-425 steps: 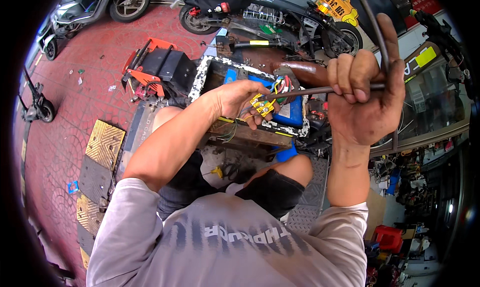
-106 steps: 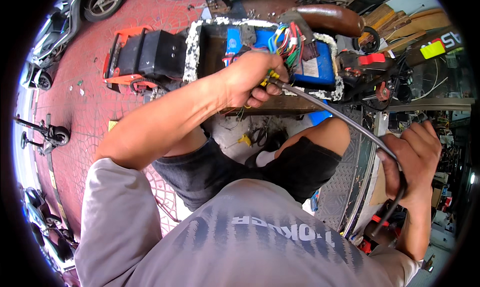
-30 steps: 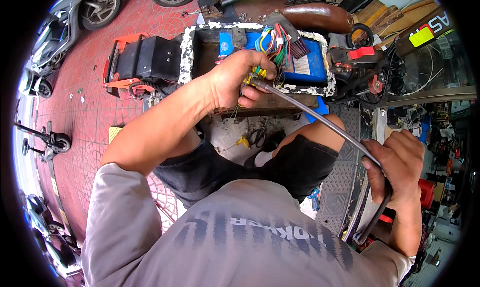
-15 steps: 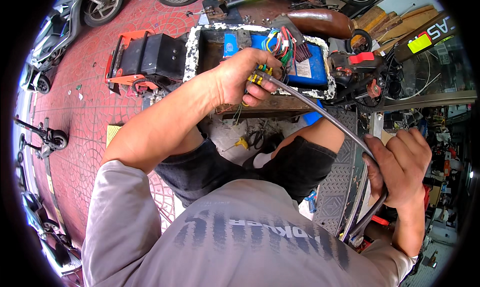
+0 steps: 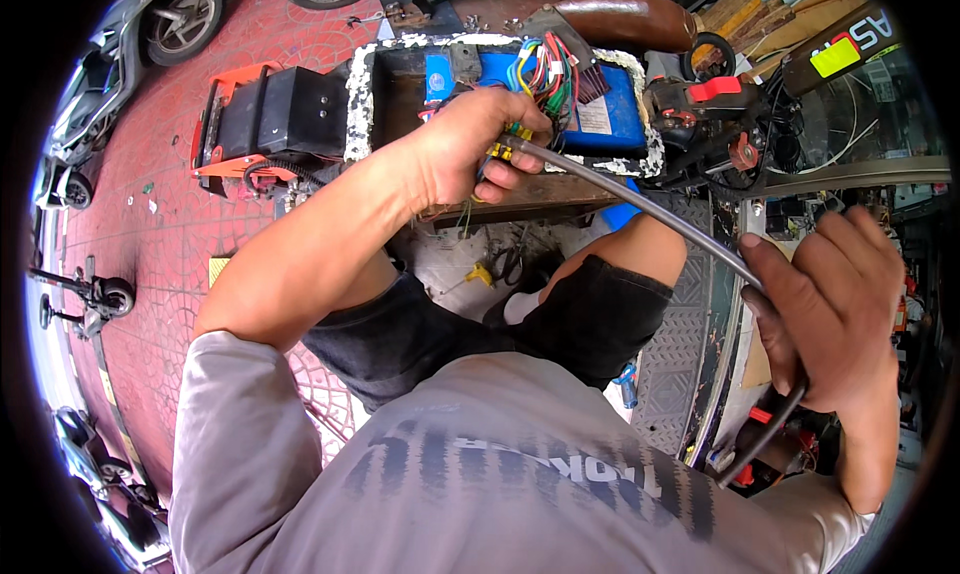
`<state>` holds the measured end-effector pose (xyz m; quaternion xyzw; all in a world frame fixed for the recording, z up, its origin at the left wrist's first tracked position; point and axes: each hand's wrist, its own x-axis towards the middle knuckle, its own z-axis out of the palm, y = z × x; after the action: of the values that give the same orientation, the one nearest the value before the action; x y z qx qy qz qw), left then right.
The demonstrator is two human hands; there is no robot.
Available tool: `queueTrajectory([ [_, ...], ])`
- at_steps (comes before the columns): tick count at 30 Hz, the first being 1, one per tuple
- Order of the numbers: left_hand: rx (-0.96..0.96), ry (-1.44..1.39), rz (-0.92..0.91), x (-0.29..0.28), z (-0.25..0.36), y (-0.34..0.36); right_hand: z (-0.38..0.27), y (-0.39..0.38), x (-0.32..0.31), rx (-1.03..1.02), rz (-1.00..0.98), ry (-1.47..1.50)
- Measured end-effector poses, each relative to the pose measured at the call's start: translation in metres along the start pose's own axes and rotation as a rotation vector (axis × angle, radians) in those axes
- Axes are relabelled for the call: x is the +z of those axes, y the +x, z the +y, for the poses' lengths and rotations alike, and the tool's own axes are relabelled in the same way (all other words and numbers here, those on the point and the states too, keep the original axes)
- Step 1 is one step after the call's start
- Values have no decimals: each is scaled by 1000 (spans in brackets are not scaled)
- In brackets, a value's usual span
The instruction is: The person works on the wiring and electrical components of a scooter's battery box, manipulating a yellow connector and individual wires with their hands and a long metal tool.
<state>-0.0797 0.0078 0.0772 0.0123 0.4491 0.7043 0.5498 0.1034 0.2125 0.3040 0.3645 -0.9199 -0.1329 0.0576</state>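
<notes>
My left hand [image 5: 470, 146] is closed over the deck of an electric scooter, gripping one end of a long dark grey cable [image 5: 640, 212] together with small yellow connectors [image 5: 500, 151]. From there the cable runs taut down to the right. My right hand [image 5: 830, 309] pinches it between thumb and fingers, and its tail hangs below the palm. Just beyond my left hand, a bundle of coloured wires [image 5: 548, 72] rises over a blue battery pack [image 5: 625, 114]. That pack lies in the open deck box [image 5: 358, 104], whose rim is smeared white.
A black and orange rear section [image 5: 265, 114] adjoins the box on the left. Brown leather-like seat [image 5: 625, 22] lies beyond it. On the floor between my legs are a yellow-handled tool [image 5: 480, 274] and scissors [image 5: 510, 264]. Parked scooters [image 5: 95, 294] stand far left.
My right hand has moved outward to the right, farther from my left hand, still on the cable. My left hand keeps its grip; the whole view has shifted slightly.
</notes>
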Motion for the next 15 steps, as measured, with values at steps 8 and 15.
queueTrajectory([
  [8, 222, 36, 143, 16, -15, 8, -2, -77, 72, 979, 90, 1367],
  [15, 229, 73, 36, 18, -9, 15, -43, -111, 124, 1075, 230, 2042],
])
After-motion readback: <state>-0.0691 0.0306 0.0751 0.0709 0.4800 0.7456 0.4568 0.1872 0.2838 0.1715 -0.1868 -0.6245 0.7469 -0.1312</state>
